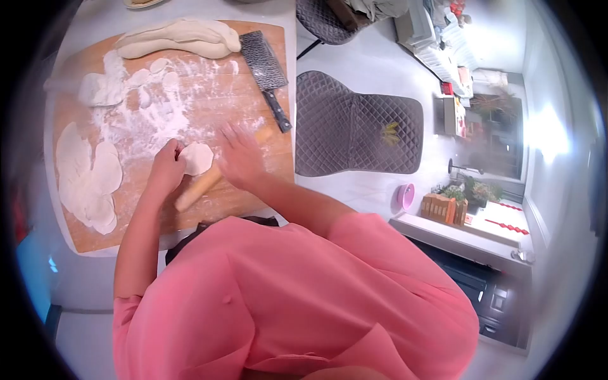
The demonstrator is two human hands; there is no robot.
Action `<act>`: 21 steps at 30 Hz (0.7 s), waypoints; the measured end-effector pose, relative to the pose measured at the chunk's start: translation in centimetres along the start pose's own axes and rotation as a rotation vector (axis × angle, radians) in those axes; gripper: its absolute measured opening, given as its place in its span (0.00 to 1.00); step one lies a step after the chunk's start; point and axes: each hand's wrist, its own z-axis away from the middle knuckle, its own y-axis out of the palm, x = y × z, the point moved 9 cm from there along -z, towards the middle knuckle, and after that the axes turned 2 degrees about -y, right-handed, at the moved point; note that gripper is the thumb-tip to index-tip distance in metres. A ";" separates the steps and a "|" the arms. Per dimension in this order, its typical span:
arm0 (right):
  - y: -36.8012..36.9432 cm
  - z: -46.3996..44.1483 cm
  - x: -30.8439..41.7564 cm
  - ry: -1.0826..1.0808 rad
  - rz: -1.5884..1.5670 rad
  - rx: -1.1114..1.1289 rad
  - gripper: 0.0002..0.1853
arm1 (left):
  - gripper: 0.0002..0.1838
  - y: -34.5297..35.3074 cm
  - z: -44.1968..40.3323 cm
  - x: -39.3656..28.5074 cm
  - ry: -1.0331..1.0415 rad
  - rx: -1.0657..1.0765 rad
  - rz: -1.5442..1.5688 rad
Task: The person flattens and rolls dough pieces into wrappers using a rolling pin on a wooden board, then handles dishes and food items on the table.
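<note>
My left hand (167, 170) pinches the left edge of a small round dough wrapper (198, 158) on the floured wooden board (209, 95). My right hand (239, 158) lies flat across a wooden rolling pin (199, 190), fingers stretched out and slightly blurred. The pin runs diagonally under that palm, its near end beside the wrapper. Overlapping rolled wrappers (79, 180) are spread at the board's left side. Thick ropes of dough (180, 41) lie along the far edge. A cleaver (265, 63) with a black handle rests at the far right.
White flour (158, 114) covers the middle of the board, with dough pieces (104, 88) at its far left. Part of a plate (142, 2) shows beyond. To the right are a quilted grey chair (361, 130), a pink bowl (406, 196) on the floor and a low cabinet (468, 253).
</note>
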 end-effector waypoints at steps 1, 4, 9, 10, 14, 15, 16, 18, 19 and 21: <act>-0.7 -0.6 1.5 -0.056 0.025 -0.057 0.30 | 0.10 0.1 0.6 -0.4 -0.041 0.038 -0.002; -0.4 -6.2 1.7 0.070 -0.015 -0.090 0.32 | 0.11 -0.1 -0.5 -3.2 -0.015 -0.048 -0.347; 0.9 -0.9 1.5 -0.024 0.033 0.009 0.33 | 0.11 0.4 -1.9 -0.2 0.080 0.028 -0.243; 0.0 -0.2 1.7 -0.012 0.046 -0.009 0.33 | 0.11 0.2 -1.3 0.9 0.049 0.033 -0.108; 0.4 -1.8 1.7 0.069 -0.176 0.044 0.32 | 0.12 2.4 -0.4 2.4 -0.077 0.204 0.164; 0.4 -3.7 2.4 -0.032 -0.050 -0.007 0.32 | 0.12 0.4 0.4 -1.5 -0.042 0.093 -0.042; 0.0 -5.4 2.7 -0.015 -0.042 -0.015 0.32 | 0.13 -1.3 0.9 -4.1 -0.010 -0.021 -0.246; -0.6 -7.9 3.4 0.112 0.008 0.115 0.32 | 0.13 -1.1 -0.4 -4.0 -0.016 0.060 -0.325; -0.3 -7.1 3.0 0.119 0.010 0.105 0.32 | 0.14 -1.0 -1.1 -3.4 -0.030 0.122 -0.408; 1.5 -3.4 2.4 0.075 -0.139 0.101 0.33 | 0.10 -1.1 -1.1 -2.1 0.095 0.028 -0.311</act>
